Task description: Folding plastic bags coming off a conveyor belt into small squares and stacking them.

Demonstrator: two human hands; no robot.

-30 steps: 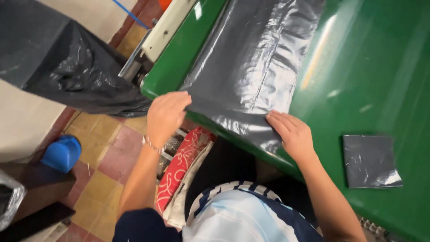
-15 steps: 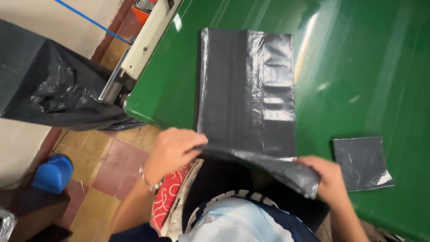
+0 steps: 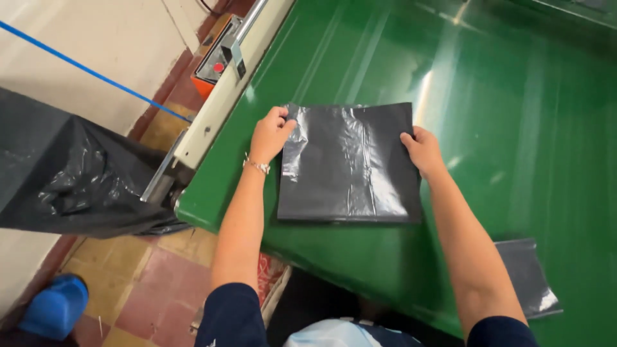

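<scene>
Fingers of the left hand (image 3: 270, 133) are being closed on the far left corner of a folded dark grey plastic bag (image 3: 350, 166), which is being kept flat on the glossy green table (image 3: 488, 96). Its right edge is being gripped by the right hand (image 3: 422, 151). Near the right forearm, a smaller folded grey plastic bag (image 3: 527, 276) is being left lying.

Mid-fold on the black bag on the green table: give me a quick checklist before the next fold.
1. Left hand on the black bag's far-left corner: ok.
2. Right hand on its right edge: ok.
3. Bag flat on the green table: not ok, wrinkled by the left corner.
4. Near edge inside the table's edge: ok.
5. Folded bag at right lies apart: ok.
6. Layers aligned underneath: cannot tell.
</scene>
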